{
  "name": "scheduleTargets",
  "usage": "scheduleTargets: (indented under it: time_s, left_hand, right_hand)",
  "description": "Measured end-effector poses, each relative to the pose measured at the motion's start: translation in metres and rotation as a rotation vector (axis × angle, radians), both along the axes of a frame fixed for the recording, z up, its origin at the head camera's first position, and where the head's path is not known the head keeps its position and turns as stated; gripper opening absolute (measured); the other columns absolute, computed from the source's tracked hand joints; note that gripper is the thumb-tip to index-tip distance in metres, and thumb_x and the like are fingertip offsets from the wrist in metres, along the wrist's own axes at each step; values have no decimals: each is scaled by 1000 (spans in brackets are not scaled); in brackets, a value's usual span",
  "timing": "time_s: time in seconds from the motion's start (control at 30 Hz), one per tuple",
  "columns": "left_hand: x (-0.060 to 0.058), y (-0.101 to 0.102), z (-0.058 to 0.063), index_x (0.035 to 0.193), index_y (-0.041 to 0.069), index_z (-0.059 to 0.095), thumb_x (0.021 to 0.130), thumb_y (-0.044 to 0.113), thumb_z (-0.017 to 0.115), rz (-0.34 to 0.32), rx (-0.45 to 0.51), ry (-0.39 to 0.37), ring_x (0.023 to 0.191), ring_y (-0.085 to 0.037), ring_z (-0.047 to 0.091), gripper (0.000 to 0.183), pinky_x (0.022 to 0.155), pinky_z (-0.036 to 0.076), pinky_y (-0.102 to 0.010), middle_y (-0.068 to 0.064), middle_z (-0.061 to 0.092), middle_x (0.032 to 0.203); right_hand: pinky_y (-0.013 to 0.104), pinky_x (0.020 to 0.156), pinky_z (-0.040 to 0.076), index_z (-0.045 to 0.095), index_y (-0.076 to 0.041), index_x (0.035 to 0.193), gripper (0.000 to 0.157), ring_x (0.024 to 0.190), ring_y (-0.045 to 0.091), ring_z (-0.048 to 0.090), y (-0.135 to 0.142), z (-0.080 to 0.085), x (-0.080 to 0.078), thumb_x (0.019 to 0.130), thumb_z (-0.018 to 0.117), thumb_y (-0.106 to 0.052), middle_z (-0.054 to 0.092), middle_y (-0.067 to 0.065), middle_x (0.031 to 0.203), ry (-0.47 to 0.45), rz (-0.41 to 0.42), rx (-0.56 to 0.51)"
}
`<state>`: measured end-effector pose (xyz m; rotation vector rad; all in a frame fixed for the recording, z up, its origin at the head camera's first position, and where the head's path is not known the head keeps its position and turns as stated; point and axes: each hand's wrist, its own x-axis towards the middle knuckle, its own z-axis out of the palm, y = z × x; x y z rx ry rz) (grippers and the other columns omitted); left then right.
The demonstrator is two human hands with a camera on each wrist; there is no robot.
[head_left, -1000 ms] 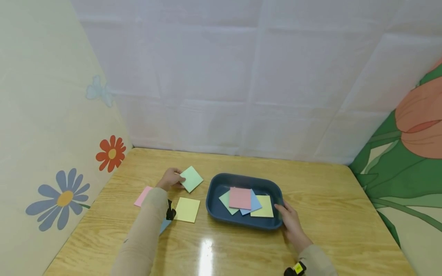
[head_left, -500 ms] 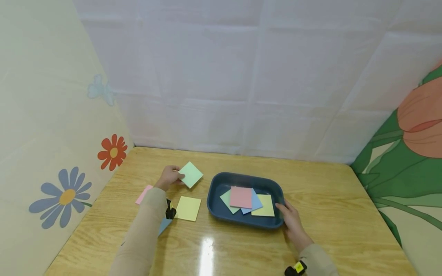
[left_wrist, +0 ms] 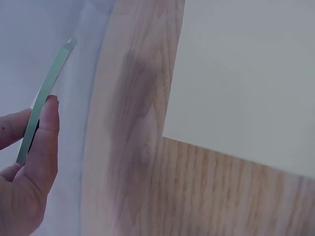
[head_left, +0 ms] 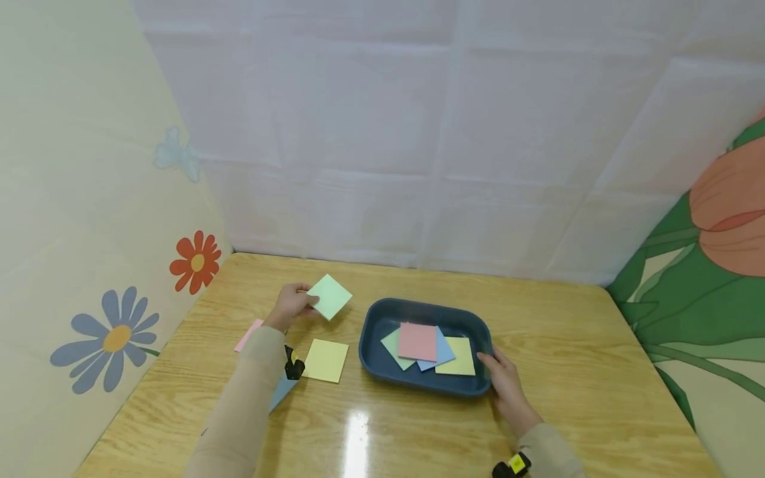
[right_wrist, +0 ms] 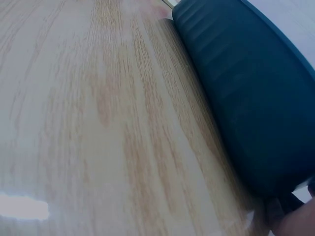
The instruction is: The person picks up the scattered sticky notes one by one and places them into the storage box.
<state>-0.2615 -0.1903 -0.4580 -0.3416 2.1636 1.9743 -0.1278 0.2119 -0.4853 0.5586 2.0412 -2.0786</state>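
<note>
My left hand (head_left: 293,305) pinches a pale green sticky note pad (head_left: 329,297) by one edge, between thumb and fingers. In the left wrist view the green pad (left_wrist: 47,93) shows edge-on, lifted off the table. With my right hand (head_left: 505,382) I grip the right end of a dark blue tray (head_left: 373,368), thumb over its rim. Inside the tray lie a pink pad (head_left: 417,342), a blue pad (head_left: 444,348), another green pad (head_left: 394,345) and a yellow pad (head_left: 460,362), the first three overlapping. The right wrist view shows the tray's outer wall (right_wrist: 251,93).
On the table left of the tray lies a yellow pad (head_left: 325,360). A blue pad (head_left: 283,392) and a pink pad (head_left: 248,334) are partly hidden by my left arm. A white sheet (head_left: 358,133) hangs behind the table's back edge.
My left hand has raised the green sticky note pad a little, up and toward the back of the table. The right hand and the tray hold their place.
</note>
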Motion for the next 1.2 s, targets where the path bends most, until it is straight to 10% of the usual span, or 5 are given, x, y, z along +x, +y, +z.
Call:
scheduleTargets:
  time_s: [1.2]
  left_hand:
    - [16, 27, 43, 122, -16, 41, 86, -8, 55, -121, 46, 102, 65, -13, 61, 40, 74, 54, -39, -14, 57, 90]
  right_hand:
    - [48, 109, 19, 12, -1, 146, 65, 137, 36, 9, -1, 2, -2, 95, 47, -20, 11, 21, 150, -20, -15, -8]
